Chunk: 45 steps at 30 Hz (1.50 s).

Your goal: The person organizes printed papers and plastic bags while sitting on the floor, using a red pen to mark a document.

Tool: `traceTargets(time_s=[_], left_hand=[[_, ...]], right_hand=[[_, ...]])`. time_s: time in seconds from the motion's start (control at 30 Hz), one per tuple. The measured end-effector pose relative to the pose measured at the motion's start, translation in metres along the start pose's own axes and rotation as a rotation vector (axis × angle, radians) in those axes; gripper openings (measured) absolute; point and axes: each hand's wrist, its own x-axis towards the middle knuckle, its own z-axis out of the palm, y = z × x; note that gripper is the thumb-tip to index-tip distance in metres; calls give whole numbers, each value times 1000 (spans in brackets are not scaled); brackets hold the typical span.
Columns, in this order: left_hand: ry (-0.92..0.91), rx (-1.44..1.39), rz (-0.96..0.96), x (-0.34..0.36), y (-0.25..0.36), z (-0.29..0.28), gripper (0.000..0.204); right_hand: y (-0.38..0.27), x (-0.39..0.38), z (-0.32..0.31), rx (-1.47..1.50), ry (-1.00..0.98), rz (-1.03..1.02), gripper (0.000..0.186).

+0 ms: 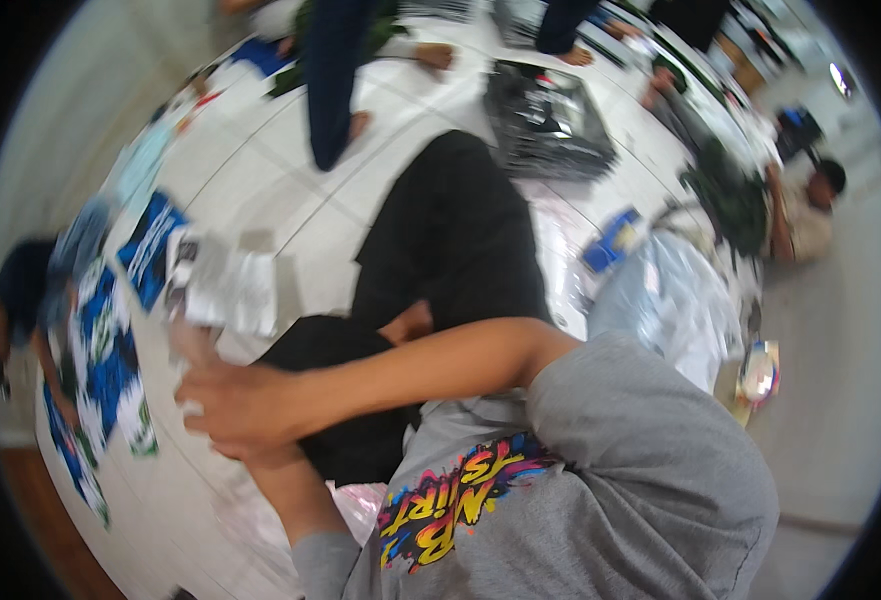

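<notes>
White packet (235,292), one, blurred, shows just beyond our right hand (245,405), beside one blue pack (153,250). That hand overlaps our left hand (198,350), hiding much of it; we cannot tell how far either is closed, or on what. Colourful lettering (460,500) crosses our grey shirt (640,450).
</notes>
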Motion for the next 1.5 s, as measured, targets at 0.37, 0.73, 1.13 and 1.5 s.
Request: traceTargets(time_s=[0.37, 0.73, 1.13, 1.5], left_hand=[[91, -486, 55, 1, 116, -97, 40], [102, -374, 1, -38, 139, -163, 35], [5, -348, -63, -41, 121, -86, 33], [-385, -604, -36, -16, 127, -125, 18]], right_hand=[[216, -237, -261, -425, 25, 1090, 38], [215, -361, -146, -685, -535, 772, 44], [191, -377, -231, -550, -551, 931, 42], [187, -368, -250, -527, -603, 1089, 48]])
